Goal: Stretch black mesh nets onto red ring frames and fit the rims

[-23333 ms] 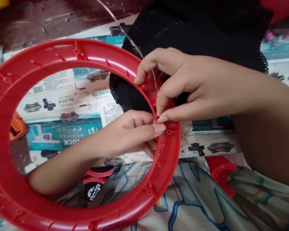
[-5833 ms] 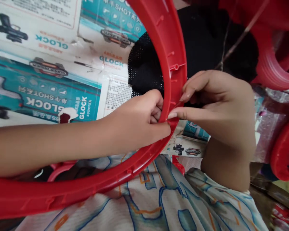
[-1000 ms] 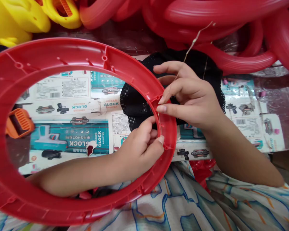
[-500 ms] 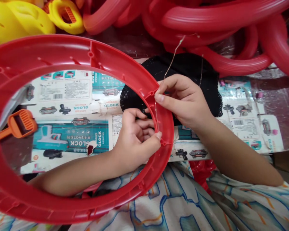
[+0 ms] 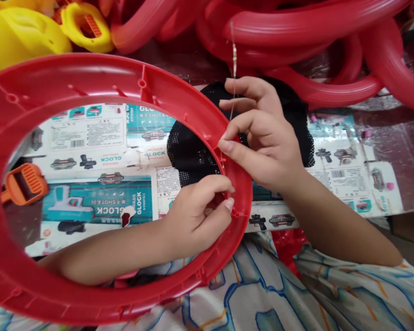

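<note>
A big red plastic ring (image 5: 89, 78) lies tilted across my lap. My left arm passes through its opening, and my left hand (image 5: 196, 214) pinches the ring's inner right edge, fingers curled. On the outer side of that same stretch my right hand (image 5: 262, 138) pinches a thin pale wire (image 5: 233, 59) between thumb and forefinger. The wire runs straight up from my fingers. Black mesh netting (image 5: 189, 154) lies under the ring and behind my right hand.
Several red rings (image 5: 313, 27) are piled at the back right, with yellow plastic parts (image 5: 20, 37) at the back left. Printed toy-gun packaging sheets (image 5: 96, 202) cover the surface. An orange plastic piece (image 5: 22, 184) lies at the left inside the ring.
My right hand has drawn the wire upward so it now stands straight. My left fingers have closed into a tighter pinch on the ring's edge. The ring has shifted slightly.
</note>
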Available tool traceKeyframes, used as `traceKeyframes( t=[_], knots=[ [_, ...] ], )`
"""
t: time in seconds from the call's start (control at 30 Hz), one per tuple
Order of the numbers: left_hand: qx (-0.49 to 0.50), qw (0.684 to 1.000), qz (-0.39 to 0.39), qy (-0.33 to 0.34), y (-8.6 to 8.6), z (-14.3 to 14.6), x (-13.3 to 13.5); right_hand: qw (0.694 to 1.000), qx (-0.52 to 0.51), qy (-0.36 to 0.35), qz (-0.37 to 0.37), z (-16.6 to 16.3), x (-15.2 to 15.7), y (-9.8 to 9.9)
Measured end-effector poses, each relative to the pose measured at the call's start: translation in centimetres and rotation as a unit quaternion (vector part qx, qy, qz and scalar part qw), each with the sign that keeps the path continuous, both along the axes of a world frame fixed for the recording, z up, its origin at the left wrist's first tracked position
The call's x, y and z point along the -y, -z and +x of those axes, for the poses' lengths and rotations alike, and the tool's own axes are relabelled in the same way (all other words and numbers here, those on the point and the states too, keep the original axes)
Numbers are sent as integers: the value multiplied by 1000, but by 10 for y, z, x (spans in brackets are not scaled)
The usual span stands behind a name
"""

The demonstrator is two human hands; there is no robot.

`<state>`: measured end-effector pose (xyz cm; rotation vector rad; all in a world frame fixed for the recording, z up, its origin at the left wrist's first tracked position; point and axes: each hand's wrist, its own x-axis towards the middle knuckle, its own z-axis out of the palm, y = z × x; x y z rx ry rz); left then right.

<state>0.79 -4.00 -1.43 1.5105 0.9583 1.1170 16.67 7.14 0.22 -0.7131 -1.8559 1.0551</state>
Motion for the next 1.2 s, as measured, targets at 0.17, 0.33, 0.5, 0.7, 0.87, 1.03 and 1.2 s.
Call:
traceKeyframes(
  t=[0.17, 0.33, 0.5, 0.7, 0.87, 1.03, 1.2],
  knots=[
    [-60, 996, 70, 8, -4, -1, 0, 998, 36, 8, 41, 4, 0, -9],
    [-90, 989, 118, 17, -6, 2, -1, 997, 12, -58, 49, 8, -1, -15],
    [-78, 993, 88, 31, -5, 2, 0, 997, 9, -75, 16, 6, -5, -13],
    [-65, 995, 75, 21, -9, 3, -2, 998, 18, -56, -2, 7, -6, -11],
    [-82, 993, 84, 17, -10, 4, -4, 997, 28, -49, 55, 7, -8, -6],
    [12, 1000, -10, 27, -3, 7, 3, 994, 41, -53, 82, 5, -8, 3],
    [94, 987, -117, 52, -3, 9, 6, 998, 53, -36, 22, 3, -1, 4]
  ],
)
